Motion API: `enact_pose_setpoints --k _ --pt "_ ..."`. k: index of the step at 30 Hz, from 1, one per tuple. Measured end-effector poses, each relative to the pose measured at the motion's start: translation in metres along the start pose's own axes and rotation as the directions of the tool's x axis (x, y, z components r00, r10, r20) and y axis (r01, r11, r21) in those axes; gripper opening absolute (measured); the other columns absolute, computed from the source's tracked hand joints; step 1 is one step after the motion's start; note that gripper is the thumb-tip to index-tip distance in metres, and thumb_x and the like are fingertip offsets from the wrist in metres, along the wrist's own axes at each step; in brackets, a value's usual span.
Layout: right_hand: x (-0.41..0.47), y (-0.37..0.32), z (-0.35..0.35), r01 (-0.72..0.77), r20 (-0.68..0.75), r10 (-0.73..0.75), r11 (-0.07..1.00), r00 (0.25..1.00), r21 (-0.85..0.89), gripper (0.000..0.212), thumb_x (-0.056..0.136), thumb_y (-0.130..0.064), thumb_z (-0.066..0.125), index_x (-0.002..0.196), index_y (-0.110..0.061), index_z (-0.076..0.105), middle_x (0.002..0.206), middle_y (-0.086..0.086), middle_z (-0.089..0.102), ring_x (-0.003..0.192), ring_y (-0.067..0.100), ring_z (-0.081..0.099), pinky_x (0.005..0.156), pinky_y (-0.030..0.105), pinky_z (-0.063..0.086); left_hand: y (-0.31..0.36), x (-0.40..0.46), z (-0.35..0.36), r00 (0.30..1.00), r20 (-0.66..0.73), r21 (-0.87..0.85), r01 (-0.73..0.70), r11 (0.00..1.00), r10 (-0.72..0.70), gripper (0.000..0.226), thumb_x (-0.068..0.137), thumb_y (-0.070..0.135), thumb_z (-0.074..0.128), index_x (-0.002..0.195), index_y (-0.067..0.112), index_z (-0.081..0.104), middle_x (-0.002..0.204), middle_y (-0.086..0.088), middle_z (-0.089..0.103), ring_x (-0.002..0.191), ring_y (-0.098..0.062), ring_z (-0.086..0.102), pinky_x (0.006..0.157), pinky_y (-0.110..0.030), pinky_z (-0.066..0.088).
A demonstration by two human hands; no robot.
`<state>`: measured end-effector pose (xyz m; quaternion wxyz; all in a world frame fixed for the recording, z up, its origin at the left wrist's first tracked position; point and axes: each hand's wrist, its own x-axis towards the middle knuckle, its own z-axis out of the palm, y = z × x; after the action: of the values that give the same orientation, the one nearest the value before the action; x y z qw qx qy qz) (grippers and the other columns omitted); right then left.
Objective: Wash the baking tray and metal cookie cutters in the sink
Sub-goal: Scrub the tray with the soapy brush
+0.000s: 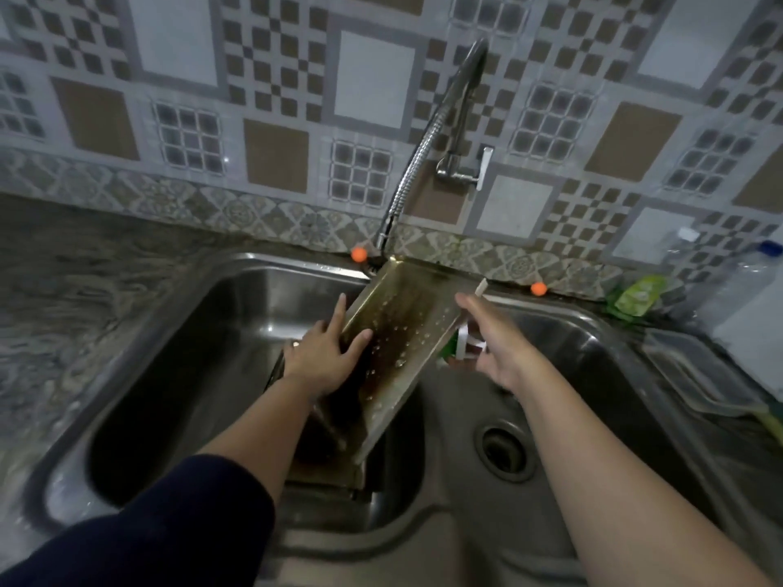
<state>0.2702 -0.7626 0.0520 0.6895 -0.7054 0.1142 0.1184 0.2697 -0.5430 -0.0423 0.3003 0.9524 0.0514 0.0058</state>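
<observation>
Patterned brown-and-grey wall tiles back a stainless-steel double sink (423,523), and over the divider between its two basins a flexible chrome tap hose (417,158) arcs down to the upper corner of the long rectangular metal baking tray (406,332).

That tray stands tilted, its far end up by the hose outlet and its near end dropping into the basin below the left hand; held this way, water probably runs along its length and carries the dark brown residue streaking its floor down toward the basin. Droplets dot the inner surface.

The left hand (324,353) lies flat with fingers spread, its palm over the tray's left rim and its thumb reaching onto the stained inside, seemingly to steady the slope. The tray's body lies just beyond and to the right of this hand.

The right hand (495,345) is just beside the tray's right rim, palm turned inward, fingers loosely extended; whether it grips the white-and-green object (462,341) close under its fingers cannot be told. The tray lies directly to its left.

No metal cookie cutters can be made out. A green pouch (640,296) sits on the counter well beyond the right hand.
</observation>
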Motion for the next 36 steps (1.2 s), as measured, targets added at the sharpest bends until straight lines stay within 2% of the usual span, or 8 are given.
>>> enact_pose_setpoints --k 3,5,9,12,18,26,31,36 --pt "0.011 0.012 0.021 0.004 -0.005 -0.004 0.998 1.0 -0.07 0.025 0.086 -0.043 0.067 0.106 -0.029 0.06 0.112 -0.001 0.066 0.101 0.021 0.063 0.075 0.041 0.055 -0.026 -0.007 0.004 0.996 0.08 -0.159 0.051 0.986 -0.038 0.074 0.087 0.073 0.029 0.147 0.052 -0.009 0.149 -0.011 0.034 0.134 -0.032 0.039 0.104 -0.042 0.037" --pt "0.02 0.02 0.031 0.058 -0.032 -0.066 0.975 0.997 -0.212 0.049 0.08 -0.054 0.068 0.123 -0.036 0.057 0.126 -0.006 0.06 0.111 0.02 0.059 0.085 0.044 0.055 -0.042 -0.01 0.006 0.992 0.083 -0.183 0.108 0.977 -0.094 0.075 0.086 0.074 0.03 0.146 0.054 -0.01 0.153 -0.01 0.029 0.136 -0.03 0.038 0.1 -0.039 0.039" --pt "0.039 0.038 0.036 0.185 -0.074 -0.304 0.736 0.95 -0.652 0.061 0.088 -0.053 0.058 0.144 -0.039 0.038 0.146 -0.002 0.045 0.131 0.025 0.045 0.106 0.033 0.038 -0.072 -0.017 0.006 0.977 0.021 -0.082 0.215 0.973 -0.214 0.074 0.089 0.072 0.025 0.149 0.046 -0.012 0.151 -0.011 0.034 0.13 -0.031 0.045 0.09 -0.037 0.044" --pt "0.037 0.054 0.035 0.105 -0.061 -0.332 0.46 0.941 -0.882 0.065 0.088 -0.044 0.06 0.146 -0.044 0.03 0.135 0.008 0.044 0.12 0.033 0.049 0.095 0.034 0.042 -0.087 -0.022 0.004 0.956 0.027 0.027 0.29 0.957 -0.291 0.074 0.092 0.068 0.025 0.15 0.041 -0.013 0.145 -0.013 0.038 0.119 -0.031 0.053 0.082 -0.036 0.044" --pt "0.028 0.061 0.038 0.078 -0.031 -0.366 0.281 0.93 -0.956 0.064 0.087 -0.035 0.06 0.143 -0.048 0.032 0.115 0.006 0.042 0.106 0.031 0.054 0.084 0.037 0.047 -0.1 -0.02 0.018 0.911 0.057 0.181 0.392 0.902 -0.408 0.075 0.095 0.059 0.034 0.151 0.039 -0.012 0.134 -0.013 0.043 0.105 -0.027 0.057 0.07 -0.035 0.044" --pt "0.026 0.069 0.04 0.087 -0.016 -0.416 0.228 0.909 -0.97 0.065 0.087 -0.031 0.061 0.144 -0.046 0.033 0.117 0.006 0.042 0.104 0.029 0.053 0.081 0.037 0.048 -0.098 -0.022 0.037 0.861 0.116 0.159 0.477 0.865 -0.496 0.075 0.098 0.047 0.041 0.152 0.036 -0.009 0.143 -0.016 0.031 0.119 -0.032 0.05 0.076 -0.034 0.042" --pt "0.022 0.074 0.038 0.098 -0.005 -0.439 0.211 0.898 -0.973 0.065 0.088 -0.029 0.06 0.145 -0.044 0.032 0.117 0.007 0.04 0.099 0.029 0.053 0.075 0.035 0.047 -0.087 -0.023 0.03 0.851 0.118 0.21 0.483 0.85 -0.513 0.079 0.095 0.041 0.048 0.154 0.031 -0.002 0.151 -0.015 0.017 0.136 -0.034 0.027 0.103 -0.045 0.036" --pt "0.01 0.078 0.03 0.153 0.021 -0.449 0.26 0.893 -0.953 0.064 0.09 -0.031 0.058 0.146 -0.044 0.03 0.116 0.006 0.039 0.097 0.028 0.054 0.077 0.037 0.052 -0.059 -0.019 0.019 0.883 0.123 0.227 0.418 0.879 -0.452 0.065 0.091 0.031 0.051 0.149 0.026 0.023 0.15 -0.012 0.012 0.135 -0.034 0.019 0.104 -0.048 0.03"
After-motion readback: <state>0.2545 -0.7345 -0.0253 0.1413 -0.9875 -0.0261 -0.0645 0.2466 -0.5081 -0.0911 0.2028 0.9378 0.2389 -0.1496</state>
